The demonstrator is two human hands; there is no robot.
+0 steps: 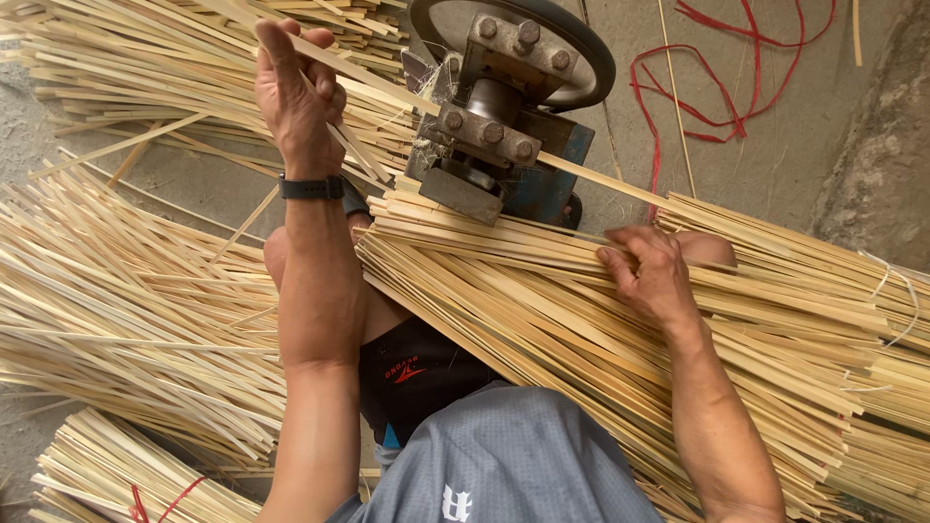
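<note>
Head view. The left hand point(298, 92), fingers curled, grips a thin bamboo strip point(387, 85) that runs through the metal splitting machine point(499, 126) and out its far side. The right hand point(647, 271) lies half-open on the bundle of strips point(581, 320) across the lap, fingertips pinching at the top strips. Loose strips point(116, 291) cover the floor; red cord point(717, 87) lies beyond.

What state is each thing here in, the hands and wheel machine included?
Left hand: closed on a bamboo strip that runs through the machine.
Right hand: resting on the strip bundle across the lap, fingers curled.
Machine: strip threaded through; cannot tell if turning.
Red string: lying loose.
Floor strips: loose piles.
</note>
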